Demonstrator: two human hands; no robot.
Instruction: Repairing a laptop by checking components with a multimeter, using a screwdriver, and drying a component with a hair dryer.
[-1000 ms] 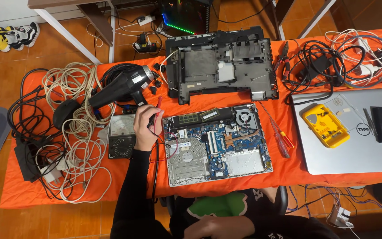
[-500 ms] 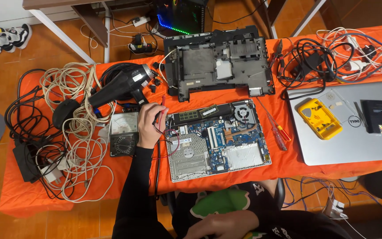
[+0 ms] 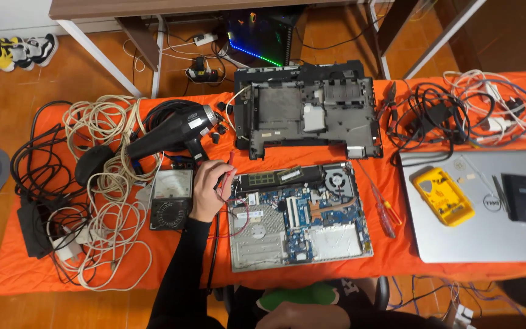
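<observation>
My left hand (image 3: 206, 190) grips a red test probe (image 3: 228, 169), its tip pointing at the upper left corner of an opened laptop base with an exposed blue motherboard (image 3: 299, 213). Thin red and black leads run under the hand. An analog multimeter (image 3: 170, 198) lies just left of the hand. My right hand (image 3: 294, 317) rests low by my lap at the bottom edge, partly cut off, and its fingers are unclear.
On the orange cloth (image 3: 397, 262): a black laptop bottom cover (image 3: 308, 113) behind the board, a black hair dryer (image 3: 171, 131), coiled cables (image 3: 101, 183) at left, a red screwdriver (image 3: 382, 210), a closed silver laptop (image 3: 488, 237) bearing a yellow case (image 3: 442, 196), tangled chargers (image 3: 452, 113).
The view has shifted slightly. My left hand stays at the board's upper left corner with the red probe, with only a small movement.
</observation>
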